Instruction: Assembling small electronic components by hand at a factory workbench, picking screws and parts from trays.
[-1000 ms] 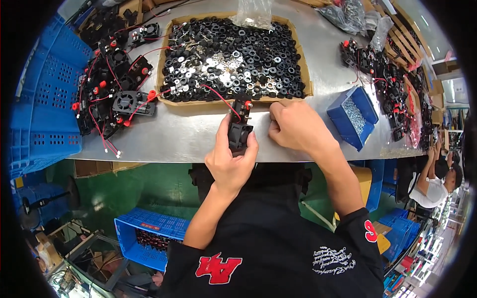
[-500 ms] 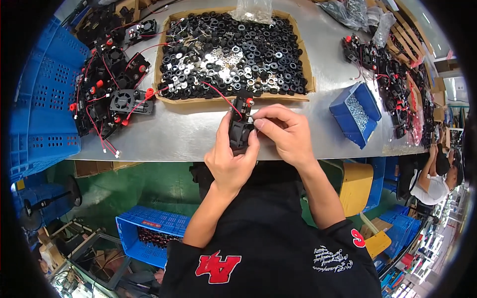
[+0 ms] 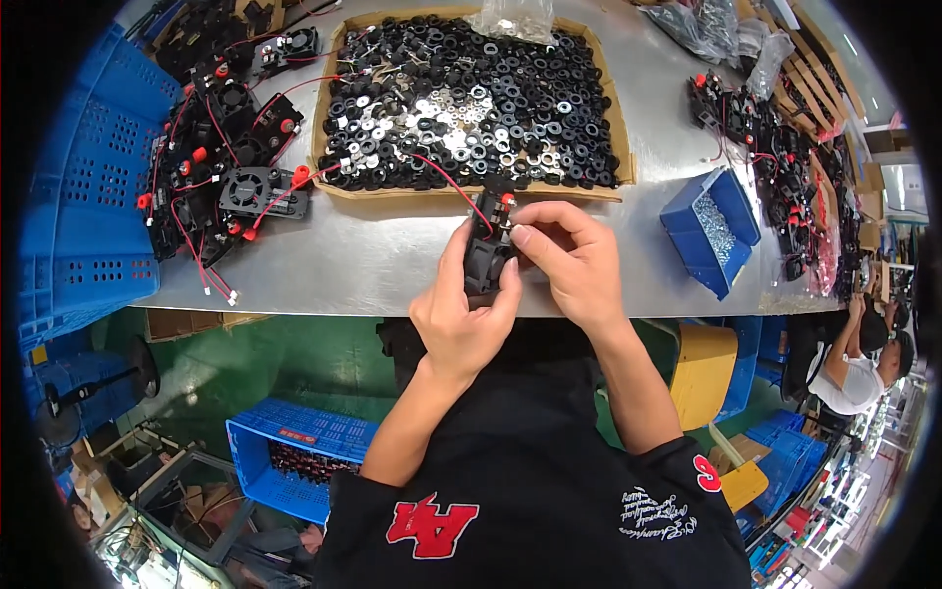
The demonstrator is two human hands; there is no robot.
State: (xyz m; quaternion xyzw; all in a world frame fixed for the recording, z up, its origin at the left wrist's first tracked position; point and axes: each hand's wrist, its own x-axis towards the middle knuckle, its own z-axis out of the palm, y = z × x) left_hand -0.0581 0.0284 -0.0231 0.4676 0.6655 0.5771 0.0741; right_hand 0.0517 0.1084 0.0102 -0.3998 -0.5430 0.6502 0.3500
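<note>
My left hand [image 3: 461, 319] is closed around a small black fan assembly [image 3: 485, 263], thumb on one side and fingers on the other, above the table's near edge. The assembly has a red terminal knob [image 3: 507, 199] at its far end, and a red wire [image 3: 453, 181] runs from it over the carton's front rim. At its right side, just below the red knob, my right hand [image 3: 581, 270] holds thumb and index finger pinched against the metal terminal parts. Whatever lies between those fingertips is too small to make out.
A shallow carton [image 3: 626, 147] of black and silver washers lies beyond my hands. To the right stands a blue bin [image 3: 682, 236] of small metal parts. Fan assemblies [image 3: 260, 191] with red wires are heaped at left, beside a blue crate [image 3: 103, 196]. Another person [image 3: 849, 378] sits far right.
The whole view has shifted slightly, with the table things a little further right. My right fingertips remain at the assembly's terminal side, and my left hand keeps its hold.
</note>
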